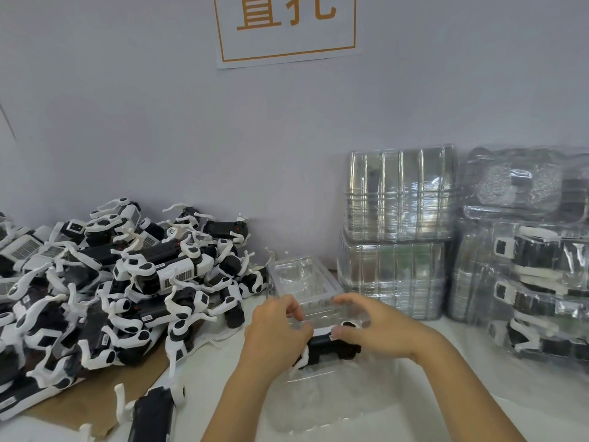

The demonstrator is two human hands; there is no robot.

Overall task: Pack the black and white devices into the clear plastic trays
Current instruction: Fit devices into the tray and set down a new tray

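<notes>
A clear plastic tray (318, 397) lies on the table in front of me, with a black and white device (331, 346) resting in it. My left hand (274, 336) and my right hand (373, 330) both have curled fingers pinching the edge of the tray's clear cover (306, 279), which stands up behind the device. A big pile of black and white devices (127, 282) fills the left side. One more device (153, 413) lies alone near the front edge.
Two stacks of empty clear trays (398, 231) stand against the wall at the right. Beside them is a stack of packed trays (529, 269). Brown cardboard (95, 400) lies under the pile. A paper sign (287, 27) hangs on the wall.
</notes>
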